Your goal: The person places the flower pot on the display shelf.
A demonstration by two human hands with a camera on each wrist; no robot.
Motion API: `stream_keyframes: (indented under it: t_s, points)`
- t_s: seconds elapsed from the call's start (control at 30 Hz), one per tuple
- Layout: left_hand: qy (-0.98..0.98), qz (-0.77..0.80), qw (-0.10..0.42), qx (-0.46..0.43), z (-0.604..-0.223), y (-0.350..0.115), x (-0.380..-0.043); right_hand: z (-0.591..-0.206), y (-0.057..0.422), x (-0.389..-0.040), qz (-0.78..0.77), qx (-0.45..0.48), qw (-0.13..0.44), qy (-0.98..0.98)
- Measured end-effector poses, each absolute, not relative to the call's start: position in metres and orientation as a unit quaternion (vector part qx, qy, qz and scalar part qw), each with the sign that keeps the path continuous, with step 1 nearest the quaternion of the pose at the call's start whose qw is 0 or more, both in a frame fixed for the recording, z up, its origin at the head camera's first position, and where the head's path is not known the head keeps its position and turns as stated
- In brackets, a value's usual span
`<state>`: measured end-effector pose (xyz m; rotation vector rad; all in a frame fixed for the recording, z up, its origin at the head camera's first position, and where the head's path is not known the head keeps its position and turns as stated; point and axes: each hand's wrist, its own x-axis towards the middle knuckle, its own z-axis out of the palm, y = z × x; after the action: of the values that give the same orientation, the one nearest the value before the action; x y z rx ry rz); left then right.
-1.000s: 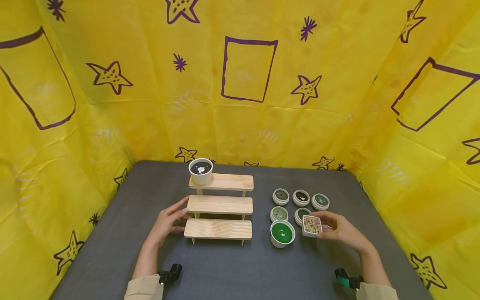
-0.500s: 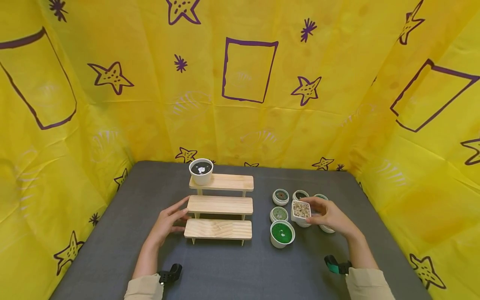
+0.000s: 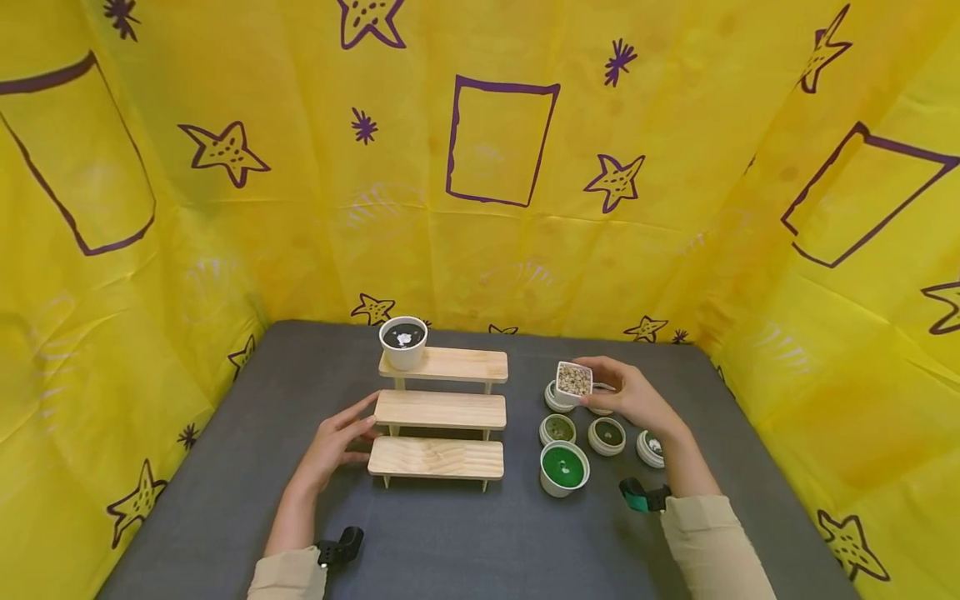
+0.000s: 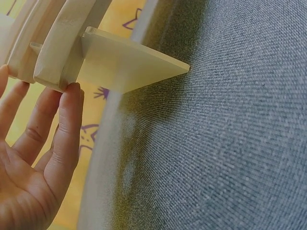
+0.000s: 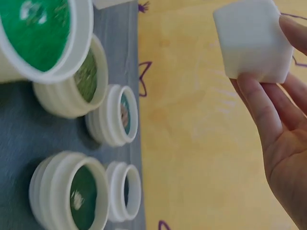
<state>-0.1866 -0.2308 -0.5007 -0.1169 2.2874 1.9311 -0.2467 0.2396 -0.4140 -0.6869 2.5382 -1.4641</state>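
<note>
My right hand (image 3: 628,395) pinches a small square white pot (image 3: 573,383) of pale gravel between thumb and fingers. It holds the pot in the air over the back of the round pots; the right wrist view shows the pot's plain white side (image 5: 252,40). My left hand (image 3: 330,443) touches the left ends of a three-tier wooden shelf stand with its fingertips. Fairly straight fingers (image 4: 69,129) meet the board edge in the left wrist view. The tiers are the top board (image 3: 468,364), the middle board (image 3: 442,410) and the bottom board (image 3: 435,457).
A round white pot (image 3: 405,354) with dark filling stands on the top board's left end. Several low ribbed round pots, such as one with dark green filling (image 3: 606,435), stand right of the stand. A taller white cup (image 3: 564,471) with bright green filling is in front.
My right hand has carried the gravel pot left and toward the back, from the front round pots to above the back ones. The left hand and the stand stay put.
</note>
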Motion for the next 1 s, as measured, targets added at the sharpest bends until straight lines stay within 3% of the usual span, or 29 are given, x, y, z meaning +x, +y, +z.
stream_keyframes:
  t_s: [1.0]
  points:
    - [0.764,0.639,0.075,-0.042,-0.500,-0.230,-0.188,-0.391,0.144,-0.278,-0.515,-0.235,0.080,0.821]
